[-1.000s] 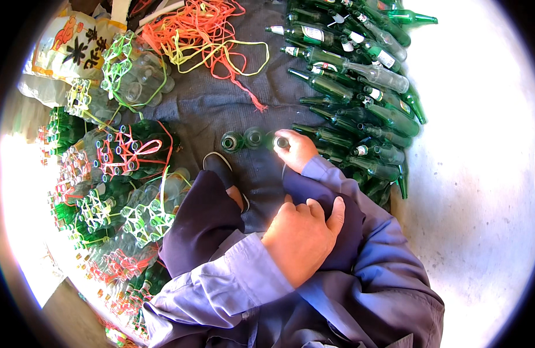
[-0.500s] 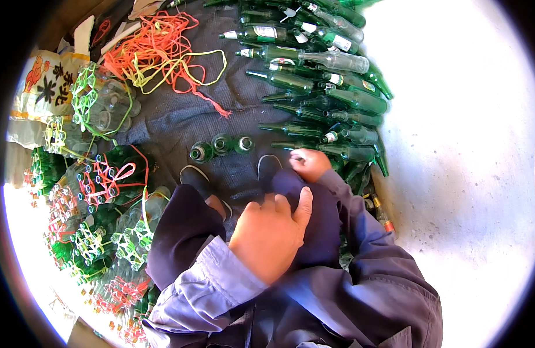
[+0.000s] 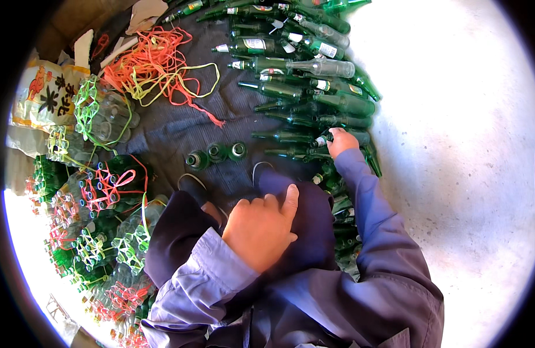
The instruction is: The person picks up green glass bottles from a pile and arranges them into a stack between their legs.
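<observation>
My right hand (image 3: 344, 142) reaches into the pile of green glass bottles (image 3: 286, 90) lying on their sides to the right. Its fingers are closed round the neck end of a green bottle (image 3: 321, 141) with a pale label. Above my right thigh, my left hand (image 3: 259, 232) shows its back, index finger stretched out and thumb apart. Nothing shows in it; its other fingers are foreshortened. Three green bottles (image 3: 217, 152) stand upright side by side just beyond my shoes.
A dark woven mat (image 3: 180, 124) covers the floor. Tangled red and yellow straps (image 3: 157, 66) lie on it at far left. Strapped bottle bundles (image 3: 108, 185) line the left side, with a printed sack (image 3: 50, 93) behind them. Pale concrete (image 3: 441, 145) extends at right.
My right hand has moved right and slightly forward, from beside my right knee to a bottle in the pile, and closed on it. The view has shifted slightly; my left hand keeps its pose.
</observation>
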{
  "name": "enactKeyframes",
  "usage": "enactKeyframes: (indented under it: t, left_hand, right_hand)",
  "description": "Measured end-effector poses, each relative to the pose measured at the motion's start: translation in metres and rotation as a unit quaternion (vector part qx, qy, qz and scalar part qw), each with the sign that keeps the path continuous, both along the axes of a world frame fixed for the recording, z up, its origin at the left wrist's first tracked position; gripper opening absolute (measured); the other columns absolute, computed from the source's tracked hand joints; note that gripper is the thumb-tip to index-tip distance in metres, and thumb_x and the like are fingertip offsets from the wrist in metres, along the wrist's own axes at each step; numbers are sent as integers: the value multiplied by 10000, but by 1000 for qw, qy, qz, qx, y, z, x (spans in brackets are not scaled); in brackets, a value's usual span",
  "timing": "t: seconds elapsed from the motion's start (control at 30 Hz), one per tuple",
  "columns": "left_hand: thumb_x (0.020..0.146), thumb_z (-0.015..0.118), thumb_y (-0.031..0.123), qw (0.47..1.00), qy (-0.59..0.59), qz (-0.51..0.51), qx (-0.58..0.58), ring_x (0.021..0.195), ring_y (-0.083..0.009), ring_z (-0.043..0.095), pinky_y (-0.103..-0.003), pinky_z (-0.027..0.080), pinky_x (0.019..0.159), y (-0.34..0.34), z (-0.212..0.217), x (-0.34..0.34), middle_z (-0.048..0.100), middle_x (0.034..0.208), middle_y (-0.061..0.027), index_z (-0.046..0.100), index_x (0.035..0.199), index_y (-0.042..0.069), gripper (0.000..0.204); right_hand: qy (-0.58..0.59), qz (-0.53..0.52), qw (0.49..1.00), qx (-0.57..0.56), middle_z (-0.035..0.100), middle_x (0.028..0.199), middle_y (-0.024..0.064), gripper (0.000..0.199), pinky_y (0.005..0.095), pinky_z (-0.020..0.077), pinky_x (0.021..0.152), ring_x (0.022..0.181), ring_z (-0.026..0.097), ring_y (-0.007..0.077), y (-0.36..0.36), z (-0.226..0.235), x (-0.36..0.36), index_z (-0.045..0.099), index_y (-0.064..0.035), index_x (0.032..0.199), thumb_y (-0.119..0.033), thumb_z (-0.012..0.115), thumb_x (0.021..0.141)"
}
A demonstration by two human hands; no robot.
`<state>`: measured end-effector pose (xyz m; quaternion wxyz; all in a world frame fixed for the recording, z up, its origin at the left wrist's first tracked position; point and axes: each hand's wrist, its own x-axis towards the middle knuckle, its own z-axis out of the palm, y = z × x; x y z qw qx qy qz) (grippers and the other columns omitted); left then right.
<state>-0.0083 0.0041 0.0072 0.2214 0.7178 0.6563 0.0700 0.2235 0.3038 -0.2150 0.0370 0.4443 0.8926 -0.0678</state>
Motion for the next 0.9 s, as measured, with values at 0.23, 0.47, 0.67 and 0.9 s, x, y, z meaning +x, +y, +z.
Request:
enactKeyframes:
  t: [0.23, 0.47, 0.67, 0.9]
  left_hand:
    - [856, 775, 440, 1000, 28, 6, 1, 765, -283, 690, -397, 541, 696, -6, 3, -1, 663, 919, -106, 524, 1460, 37, 769]
    - [827, 795, 308, 988, -26, 133, 67, 872, -375, 705, -480, 567, 743, -21, 29, -45, 709, 1080, -168, 574, 1395, 38, 667]
    - [877, 771, 298, 964, -40, 239, 105, 957, -431, 687, -512, 539, 809, -41, 34, -91, 721, 1089, -217, 570, 1416, 49, 626]
    - [921, 714, 389, 969, -4, 238, 72, 965, -450, 686, -529, 532, 830, -57, 1, -114, 731, 991, -237, 565, 1361, 29, 588]
  right_hand:
    - [11, -32, 999, 42, 713, 1214, 153, 317, 487, 571, 894, 1016, 714, 377, 11, 9, 18, 707, -82, 1158, -192, 749, 863]
    - [109, -71, 985, 113, 748, 935, 203, 241, 509, 580, 789, 877, 721, 423, 39, 33, 45, 728, -81, 1055, -168, 774, 835]
    - [189, -90, 973, 95, 752, 855, 174, 261, 427, 585, 689, 683, 744, 297, 58, 50, 85, 715, -54, 1133, -175, 760, 906]
    - [248, -109, 962, 30, 743, 792, 168, 252, 409, 577, 667, 640, 732, 284, 35, 100, 65, 733, -46, 1101, -159, 779, 882]
